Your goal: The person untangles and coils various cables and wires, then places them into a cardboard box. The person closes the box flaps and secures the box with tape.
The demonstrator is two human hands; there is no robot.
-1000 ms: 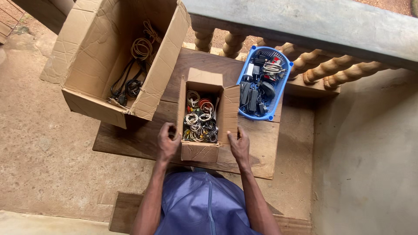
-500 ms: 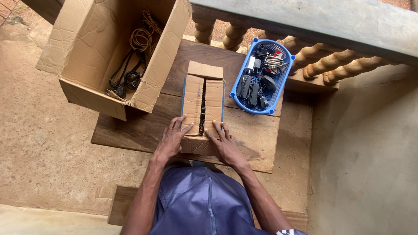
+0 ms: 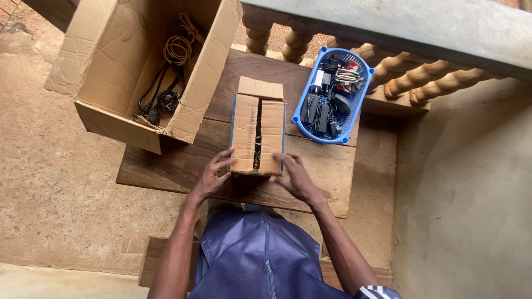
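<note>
The small cardboard box (image 3: 257,130) sits near the middle of the wooden worktop (image 3: 310,171), its two long flaps folded inward so that only a narrow dark slit runs down the centre; a shorter end flap at its 12 o'clock edge lies folded back, away from the opening. The left hand (image 3: 213,176) rests at the box's 7 o'clock corner, fingers (image 3: 226,164) spread and laid against the near edge of the left flap. The right hand (image 3: 293,176) is at the 5 o'clock corner, fingers (image 3: 285,160) loosely extended and touching the near edge of the right flap. Neither hand grips anything; both press flat against cardboard.

The step in hand looks like the closing of the box: the side flaps are down but not yet meeting. What shows through the slit is too dark and thin to name with any confidence. Finishing this would call for pushing the two flaps together along the slit and bringing the far end flap down over them, which means reaching toward 12 o'clock.

At 10 o'clock from the small box, a large open carton (image 3: 138,72) overhangs the worktop's edge, holding coiled cables (image 3: 166,83). At 2 o'clock a blue plastic basket (image 3: 302,108) of chargers and adapters lies just beside the box, close under a stone balustrade (image 3: 388,33). The person's blue garment (image 3: 260,260) fills the lower centre of the view.
</note>
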